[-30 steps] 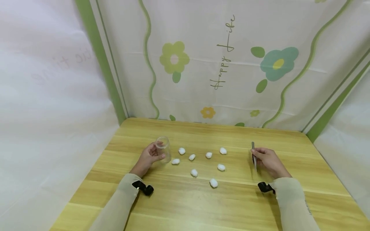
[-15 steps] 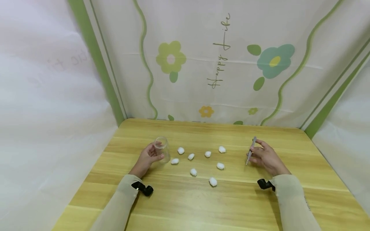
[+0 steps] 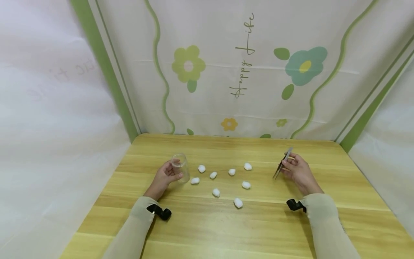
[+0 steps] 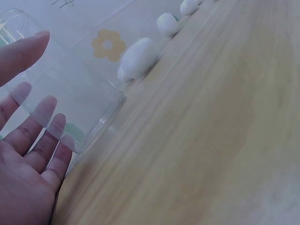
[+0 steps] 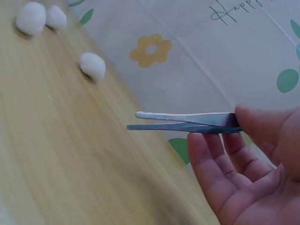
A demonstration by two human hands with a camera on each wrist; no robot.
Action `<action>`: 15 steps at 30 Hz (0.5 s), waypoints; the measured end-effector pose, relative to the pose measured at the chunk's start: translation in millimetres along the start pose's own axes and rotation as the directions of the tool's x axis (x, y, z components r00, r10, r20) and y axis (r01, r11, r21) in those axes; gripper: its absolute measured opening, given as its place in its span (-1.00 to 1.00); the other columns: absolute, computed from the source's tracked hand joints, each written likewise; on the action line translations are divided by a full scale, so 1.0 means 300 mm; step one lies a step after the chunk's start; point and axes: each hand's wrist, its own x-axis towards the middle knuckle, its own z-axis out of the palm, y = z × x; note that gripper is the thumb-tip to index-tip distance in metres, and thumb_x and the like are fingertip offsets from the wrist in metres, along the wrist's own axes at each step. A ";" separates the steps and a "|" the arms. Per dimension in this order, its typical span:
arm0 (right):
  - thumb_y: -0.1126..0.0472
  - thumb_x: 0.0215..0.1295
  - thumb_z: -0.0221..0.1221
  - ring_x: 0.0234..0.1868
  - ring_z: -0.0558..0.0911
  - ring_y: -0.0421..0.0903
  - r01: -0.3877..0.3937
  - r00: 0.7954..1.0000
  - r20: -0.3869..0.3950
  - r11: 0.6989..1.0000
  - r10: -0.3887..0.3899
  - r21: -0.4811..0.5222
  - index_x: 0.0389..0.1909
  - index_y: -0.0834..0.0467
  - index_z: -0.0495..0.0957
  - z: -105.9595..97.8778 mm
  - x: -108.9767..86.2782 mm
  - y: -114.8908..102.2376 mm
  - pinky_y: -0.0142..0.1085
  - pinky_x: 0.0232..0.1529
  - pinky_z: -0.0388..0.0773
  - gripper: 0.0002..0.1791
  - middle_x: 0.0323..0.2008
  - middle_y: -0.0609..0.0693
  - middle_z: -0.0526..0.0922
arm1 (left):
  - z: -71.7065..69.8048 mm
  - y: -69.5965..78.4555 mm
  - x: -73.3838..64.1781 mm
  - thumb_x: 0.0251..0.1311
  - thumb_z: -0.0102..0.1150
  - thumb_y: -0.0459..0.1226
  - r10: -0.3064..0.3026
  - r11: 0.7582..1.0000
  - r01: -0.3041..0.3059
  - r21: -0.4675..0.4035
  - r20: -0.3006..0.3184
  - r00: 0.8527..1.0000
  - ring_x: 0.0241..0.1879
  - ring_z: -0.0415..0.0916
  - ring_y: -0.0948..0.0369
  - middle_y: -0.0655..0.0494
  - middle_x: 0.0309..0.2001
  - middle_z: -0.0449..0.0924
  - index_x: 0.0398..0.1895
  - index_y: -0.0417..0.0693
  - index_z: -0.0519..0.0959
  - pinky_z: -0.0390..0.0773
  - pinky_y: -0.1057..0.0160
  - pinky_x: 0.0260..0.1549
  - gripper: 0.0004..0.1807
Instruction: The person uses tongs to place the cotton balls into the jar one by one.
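Observation:
My left hand (image 3: pixel 162 180) holds a clear glass jar (image 3: pixel 182 171) upright on the table, thumb on the near side and fingers round the back. In the left wrist view the jar (image 4: pixel 79 89) has its base on the wood and nothing shows inside it. My right hand (image 3: pixel 300 173) pinches metal tweezers (image 3: pixel 282 164) above the table. Their two tips (image 5: pixel 133 121) stand apart with nothing between them, pointing down and left in the head view. Several white cotton balls lie scattered between the hands, among them one cotton ball (image 3: pixel 247 166) nearest the tweezers and another (image 3: pixel 195 181) beside the jar.
The wood-grain table (image 3: pixel 207 230) ends at a back edge against a white curtain (image 3: pixel 213 97) printed with flowers. White fabric walls also stand at left and right. A black wrist camera (image 3: pixel 159 211) is strapped to the left sleeve, another (image 3: pixel 295 205) to the right.
In my right hand the tweezers have turned from near upright to slanting, tips swinging down and left, and the tips now show spread. My left hand and the jar have stayed put.

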 end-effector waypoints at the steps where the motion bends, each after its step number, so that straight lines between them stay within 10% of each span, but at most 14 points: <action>1: 0.25 0.42 0.12 -0.08 0.59 -0.10 0.018 1.000 -0.004 1.000 -0.018 0.024 0.28 0.05 0.25 0.001 0.002 0.003 -0.16 0.00 0.56 -0.53 -0.08 0.05 0.45 | -0.001 0.000 0.000 0.10 0.42 -0.29 0.000 1.000 0.000 -0.001 0.000 1.000 0.31 0.26 0.03 -0.15 0.33 0.33 0.37 -0.16 0.29 0.27 0.15 0.25 -0.23; 15: 0.43 0.41 0.03 -0.05 0.61 -0.05 0.184 0.983 -0.032 0.940 -0.183 0.288 0.19 0.14 0.27 0.039 0.004 0.021 -0.16 0.03 0.54 -0.61 -0.11 0.05 0.49 | 0.003 -0.001 -0.003 0.09 0.42 -0.30 0.006 1.000 -0.006 0.000 -0.009 1.000 0.28 0.31 0.02 -0.09 0.29 0.38 0.35 -0.15 0.31 0.34 0.24 0.19 -0.26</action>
